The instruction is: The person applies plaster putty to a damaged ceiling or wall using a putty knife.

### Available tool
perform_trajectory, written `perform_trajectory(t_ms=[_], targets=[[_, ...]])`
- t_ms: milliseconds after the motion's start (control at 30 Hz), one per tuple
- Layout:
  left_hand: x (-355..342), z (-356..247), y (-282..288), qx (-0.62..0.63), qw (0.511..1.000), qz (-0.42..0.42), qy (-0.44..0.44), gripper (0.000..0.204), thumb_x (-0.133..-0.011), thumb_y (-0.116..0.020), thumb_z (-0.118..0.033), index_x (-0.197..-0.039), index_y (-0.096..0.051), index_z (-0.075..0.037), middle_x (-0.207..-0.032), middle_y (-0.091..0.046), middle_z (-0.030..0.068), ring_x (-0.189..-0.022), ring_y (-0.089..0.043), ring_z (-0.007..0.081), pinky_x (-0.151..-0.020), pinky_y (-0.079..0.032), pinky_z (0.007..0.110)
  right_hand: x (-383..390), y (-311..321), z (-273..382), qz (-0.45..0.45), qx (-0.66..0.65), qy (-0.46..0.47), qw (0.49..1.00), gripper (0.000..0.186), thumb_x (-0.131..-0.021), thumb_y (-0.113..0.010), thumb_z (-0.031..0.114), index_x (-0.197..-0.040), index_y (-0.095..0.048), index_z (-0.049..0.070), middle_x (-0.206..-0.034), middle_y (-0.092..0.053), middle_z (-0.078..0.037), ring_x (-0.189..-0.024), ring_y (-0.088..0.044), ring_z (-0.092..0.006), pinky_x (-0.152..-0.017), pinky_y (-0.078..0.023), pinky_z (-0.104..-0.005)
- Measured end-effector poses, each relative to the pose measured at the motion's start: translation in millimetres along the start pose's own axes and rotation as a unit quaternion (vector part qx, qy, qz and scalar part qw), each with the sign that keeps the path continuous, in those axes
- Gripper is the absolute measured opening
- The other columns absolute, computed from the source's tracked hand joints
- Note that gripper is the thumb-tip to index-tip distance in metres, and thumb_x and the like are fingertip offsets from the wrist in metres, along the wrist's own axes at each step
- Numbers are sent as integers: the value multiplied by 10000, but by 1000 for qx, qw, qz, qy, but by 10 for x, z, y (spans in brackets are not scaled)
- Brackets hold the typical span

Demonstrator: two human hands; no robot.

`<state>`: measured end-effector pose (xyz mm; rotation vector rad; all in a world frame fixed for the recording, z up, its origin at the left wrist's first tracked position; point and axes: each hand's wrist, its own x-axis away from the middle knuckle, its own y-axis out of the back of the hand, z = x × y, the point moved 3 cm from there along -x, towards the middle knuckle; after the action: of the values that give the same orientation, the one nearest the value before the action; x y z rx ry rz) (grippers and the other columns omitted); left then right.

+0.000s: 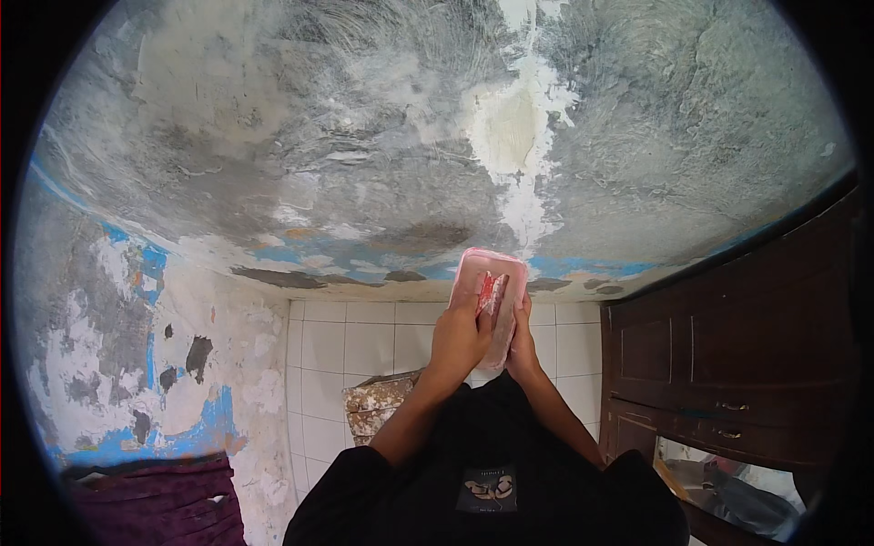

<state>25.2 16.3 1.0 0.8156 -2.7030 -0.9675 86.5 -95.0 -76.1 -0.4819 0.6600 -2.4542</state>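
Black T-shirt (391,500) cloth with a small printed patch (487,502) fills the lower edge, closest to view. Beyond it rises a grey plastered wall (346,136), streaked vertically with white filler (510,136). Dark wooden cabinet (737,350) on the right, white floor tiles (323,332) between, purple cloth (164,500) lower left, and a paint-spattered box (369,414) on the floor. Out before the shirt is a pink rimmed tray (513,293) — right hand (522,348) grasping its right side. Left hand (458,344) bends over its left, by a red, white-smeared piece (492,291) — whether those fingers grip it, I cannot tell.
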Motion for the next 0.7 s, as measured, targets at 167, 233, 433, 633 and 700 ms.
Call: perform_trajectory(t_ms=[167,233,433,633,700], targets=[[-99,-38,-12,81,996,-19,-23,186,-895,-645,-144,-941,-643,36,-727,-632,251,-623,-630,414,-590,-480,431,-83,79,105,1,9,11,1000,644,-1070,-355,455,-1576,-86,162,-1555,-257,-114,-1443,-299,-257,-1177,-280,-422],[-86,-59,86,93,995,-28,-21,169,-904,-639,-131,-938,-643,34,-696,-626,224,-580,-606,345,-576,-470,404,-79,76,115,-1,1,8,1000,653,-1068,-356,461,-1577,-78,160,-1559,-252,-118,-1447,-293,-257,-1178,-278,-422],[-65,-56,339,141,989,-48,-8,144,-936,-626,-112,-924,-649,29,-628,-609,93,-552,-507,110,-538,-421,310,-95,32,68,-12,-1,13,1000,685,-1061,-368,478,-1577,-61,150,-1566,-238,-131,-1451,-285,-257,-1180,-272,-424],[-29,58,469,173,984,-50,-5,127,-910,-621,-83,-941,-649,37,-625,-561,162,-525,-479,183,-540,-424,346,-80,-137,22,-14,-2,19,1000,688,-1059,-378,473,-1576,-65,144,-1562,-247,-138,-1443,-298,-260,-1176,-276,-425],[-12,83,494,174,983,-57,-5,123,-910,-619,-79,-942,-649,36,-623,-558,153,-530,-472,167,-538,-422,342,-70,-182,11,-12,-1,24,1000,688,-1058,-383,470,-1575,-68,143,-1560,-251,-140,-1441,-302,-261,-1175,-278,-426]])
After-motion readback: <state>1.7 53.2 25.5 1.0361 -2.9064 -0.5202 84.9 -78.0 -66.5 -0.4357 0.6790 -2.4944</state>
